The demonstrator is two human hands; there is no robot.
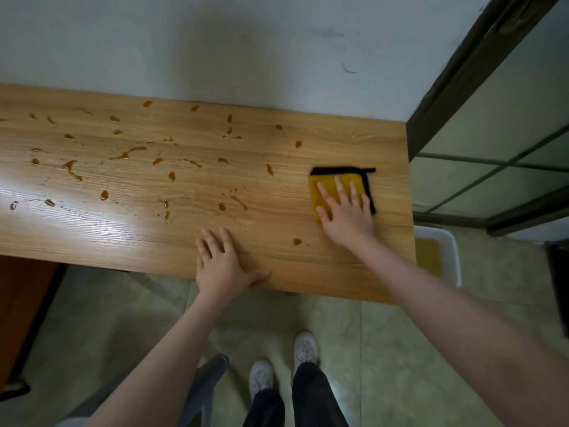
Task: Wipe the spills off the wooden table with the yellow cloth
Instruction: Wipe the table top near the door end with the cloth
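A: What is the person wearing?
B: Both forearms are bare, no sleeves showing. The left hand [220, 266] and right hand [348, 214] carry no rings or watch that I can see.
A: And lower down?
B: Dark trousers [303, 399], loose at the ankle, above the pale grey-white sneakers [304, 349], laced and slightly scuffed.

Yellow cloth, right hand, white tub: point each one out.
yellow cloth [320, 192], head view, bare yellow left part.
right hand [349, 215], head view, back of the hand.
white tub [452, 257], head view, right rim.
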